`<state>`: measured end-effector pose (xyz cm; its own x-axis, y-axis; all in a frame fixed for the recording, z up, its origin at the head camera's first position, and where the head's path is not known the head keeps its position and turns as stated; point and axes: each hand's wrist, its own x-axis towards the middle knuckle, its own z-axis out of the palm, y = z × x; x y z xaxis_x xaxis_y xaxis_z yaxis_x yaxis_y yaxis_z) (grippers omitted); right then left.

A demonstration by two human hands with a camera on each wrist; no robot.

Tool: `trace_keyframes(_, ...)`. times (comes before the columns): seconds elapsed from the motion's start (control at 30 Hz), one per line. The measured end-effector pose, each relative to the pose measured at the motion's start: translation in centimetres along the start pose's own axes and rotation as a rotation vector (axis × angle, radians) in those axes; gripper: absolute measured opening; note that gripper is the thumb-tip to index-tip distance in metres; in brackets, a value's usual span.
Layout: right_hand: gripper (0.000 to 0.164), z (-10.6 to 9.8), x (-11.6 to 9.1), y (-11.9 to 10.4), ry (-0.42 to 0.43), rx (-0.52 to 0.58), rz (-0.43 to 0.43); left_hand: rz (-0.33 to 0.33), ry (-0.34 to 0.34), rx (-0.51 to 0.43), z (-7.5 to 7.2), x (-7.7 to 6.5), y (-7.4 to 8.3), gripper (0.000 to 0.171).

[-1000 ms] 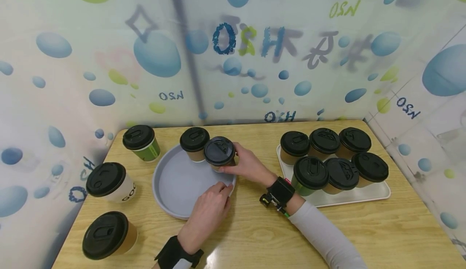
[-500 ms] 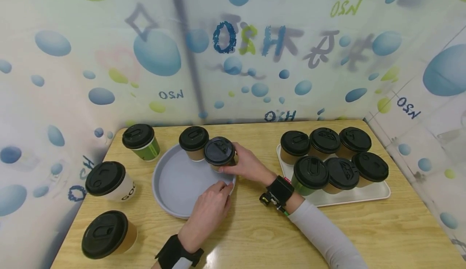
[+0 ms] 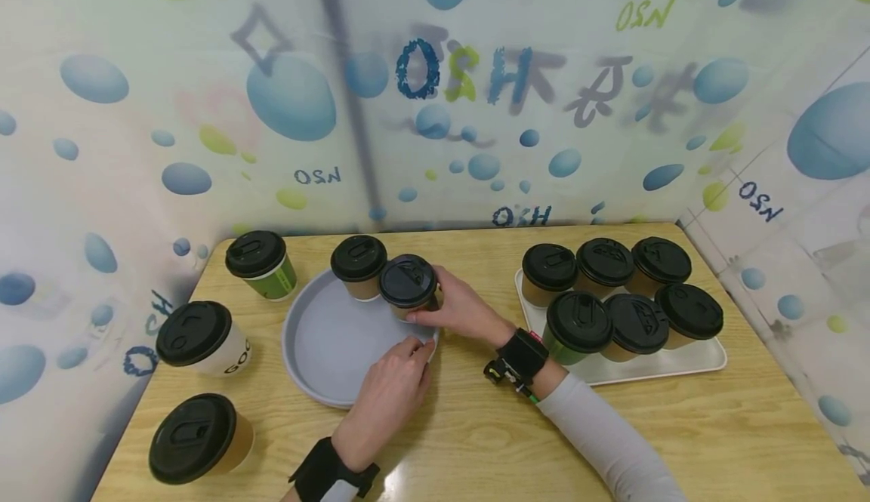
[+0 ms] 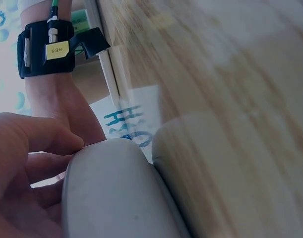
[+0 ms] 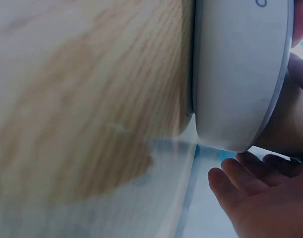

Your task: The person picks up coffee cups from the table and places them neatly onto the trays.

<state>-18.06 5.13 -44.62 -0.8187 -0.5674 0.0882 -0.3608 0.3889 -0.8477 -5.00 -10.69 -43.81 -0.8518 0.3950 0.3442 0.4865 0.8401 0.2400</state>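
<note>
In the head view my right hand (image 3: 465,308) grips a brown paper coffee cup (image 3: 408,283) with a black lid, thumb low on its near side. It stands upright at the right part of a round grey tray (image 3: 329,351), close beside another lidded coffee cup (image 3: 359,260) at the tray's back. My left hand (image 3: 389,383) lies over the tray's front right edge, fingers loosely bent. The left wrist view has a left fingertip right at the rim (image 4: 109,183), other fingers partly hidden behind it. In the right wrist view the left fingers (image 5: 240,176) show beside the rim.
On the right, a white rectangular tray (image 3: 700,357) carries several lidded cups. Left of the round tray stand a green cup (image 3: 272,281), a white cup (image 3: 227,351) and a brown cup (image 3: 238,445). A patterned curtain (image 3: 476,147) hangs behind the wooden table (image 3: 489,441).
Both hands and the gripped cup keep nearly the same place. The whole head view shifts very slightly to the left.
</note>
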Motion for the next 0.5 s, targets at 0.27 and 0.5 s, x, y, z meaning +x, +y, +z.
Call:
trace_keyframes(0.27, 0.082, -0.5, -1.2, 0.2, 0.007, 0.001, 0.017, 0.014, -0.002, 0.010, 0.3, 0.0, -0.1, 0.037)
trace_keyframes(0.5, 0.068, -0.7, -2.3, 0.1, 0.049, 0.041, 0.097, 0.000, -0.008, -0.008, 0.2, 0.2, -0.1, 0.041)
